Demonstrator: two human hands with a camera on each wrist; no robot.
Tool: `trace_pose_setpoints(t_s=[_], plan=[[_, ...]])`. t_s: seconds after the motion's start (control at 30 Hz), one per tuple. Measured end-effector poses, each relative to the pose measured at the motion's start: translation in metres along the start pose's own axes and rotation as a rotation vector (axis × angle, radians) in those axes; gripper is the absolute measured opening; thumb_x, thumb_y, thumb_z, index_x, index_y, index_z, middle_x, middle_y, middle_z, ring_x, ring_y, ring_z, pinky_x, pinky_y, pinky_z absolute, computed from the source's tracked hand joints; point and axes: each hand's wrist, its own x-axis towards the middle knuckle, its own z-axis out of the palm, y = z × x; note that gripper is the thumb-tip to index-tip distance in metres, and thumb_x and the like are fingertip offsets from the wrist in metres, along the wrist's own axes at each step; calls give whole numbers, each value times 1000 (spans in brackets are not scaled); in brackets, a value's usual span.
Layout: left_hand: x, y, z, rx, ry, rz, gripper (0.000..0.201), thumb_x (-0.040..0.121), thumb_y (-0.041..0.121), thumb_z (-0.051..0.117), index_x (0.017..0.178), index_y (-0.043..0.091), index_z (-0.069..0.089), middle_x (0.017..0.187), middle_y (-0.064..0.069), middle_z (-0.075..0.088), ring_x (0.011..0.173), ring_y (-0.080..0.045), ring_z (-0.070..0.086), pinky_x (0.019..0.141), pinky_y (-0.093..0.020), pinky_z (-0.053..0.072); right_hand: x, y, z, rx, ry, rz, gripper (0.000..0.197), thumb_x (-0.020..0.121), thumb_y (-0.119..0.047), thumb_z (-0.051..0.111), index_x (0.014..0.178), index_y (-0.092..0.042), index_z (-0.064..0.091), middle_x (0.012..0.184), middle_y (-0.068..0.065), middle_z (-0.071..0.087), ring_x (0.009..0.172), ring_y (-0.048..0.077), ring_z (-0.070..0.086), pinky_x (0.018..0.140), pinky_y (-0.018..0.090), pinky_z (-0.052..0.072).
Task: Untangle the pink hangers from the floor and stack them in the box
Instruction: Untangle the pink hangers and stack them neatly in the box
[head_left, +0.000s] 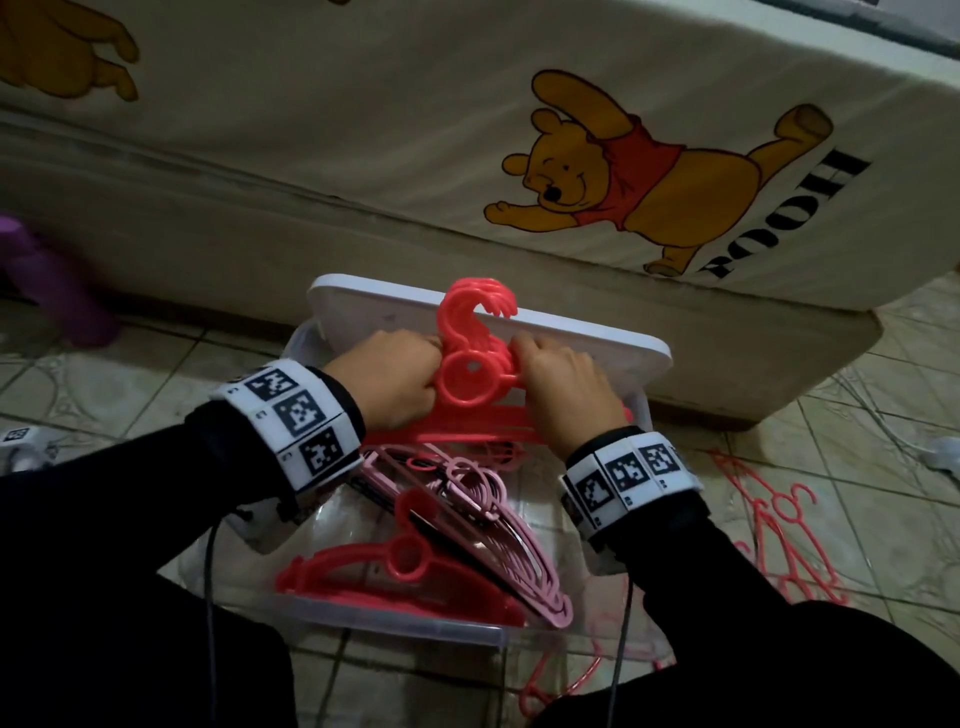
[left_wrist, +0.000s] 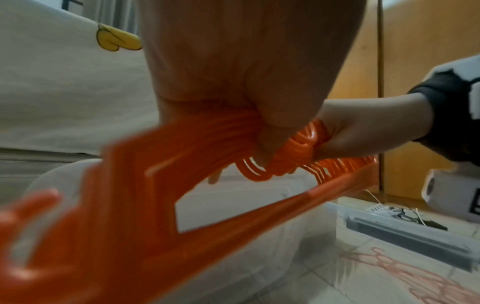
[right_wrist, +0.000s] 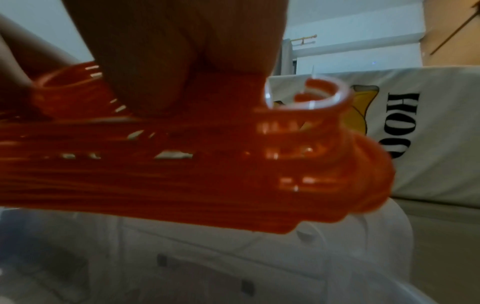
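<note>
A stack of coral-pink hangers (head_left: 470, 358) (left_wrist: 182, 195) (right_wrist: 182, 174) is held over the far end of the clear plastic box (head_left: 395, 631), hooks pointing away from me. My left hand (head_left: 395, 379) (left_wrist: 262, 115) grips the stack left of the ring at the necks. My right hand (head_left: 561, 384) (left_wrist: 363, 131) grips it on the right side. In the box lie a second coral stack (head_left: 374, 577) and a pale pink stack (head_left: 498, 540). Thin pink hangers (head_left: 779, 535) (left_wrist: 426, 275) lie loose on the floor at the right.
The white box lid (head_left: 587, 338) leans behind the box against a mattress (head_left: 363, 156) with a bear print. A purple object (head_left: 47, 280) sits at the left. White cords (head_left: 893, 431) trail over the tiled floor at the right. More thin hangers (head_left: 571, 680) lie before the box.
</note>
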Motion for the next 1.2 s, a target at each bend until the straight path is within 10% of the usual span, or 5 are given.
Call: trace_pose_setpoints(t_s=[0.17, 0.4, 0.6, 0.83, 1.2], plan=[[0, 1, 0, -84, 97, 33, 19, 84, 16, 56, 80, 24, 40, 102, -19, 65, 96, -40, 61, 68, -31, 37, 2, -1, 8, 53, -54, 11, 18, 90, -5, 45, 106, -10, 47, 99, 16, 63, 92, 38, 61, 70, 41, 45], [3, -8, -6, -258, 7, -71, 49, 81, 27, 65, 127, 25, 51, 114, -5, 66, 104, -27, 61, 88, -34, 48, 9, 17, 2, 48, -30, 46, 22, 85, -5, 48, 102, -12, 60, 91, 18, 66, 89, 39, 62, 72, 41, 49], [10, -11, -4, -154, -21, -146, 6, 93, 26, 52, 88, 22, 51, 92, -6, 59, 78, -24, 51, 69, -30, 35, 14, 17, 0, 187, -55, 14, 12, 85, -12, 57, 96, -13, 60, 94, 13, 68, 91, 33, 63, 73, 36, 49], [7, -41, -19, -105, 118, -216, 15, 94, 25, 50, 103, 15, 56, 111, -14, 61, 95, -32, 55, 74, -30, 35, -8, 78, -23, 590, -273, 262, 96, 46, -58, 78, 128, -17, 52, 118, -11, 55, 109, 6, 52, 92, 24, 41], [9, -37, -24, -137, 166, -182, 11, 94, 31, 48, 96, 23, 55, 113, -9, 62, 108, -31, 54, 82, -30, 35, -10, 57, 122, 15, -545, 123, 38, 90, -27, 53, 128, -28, 55, 130, 4, 58, 118, 23, 55, 97, 29, 43]])
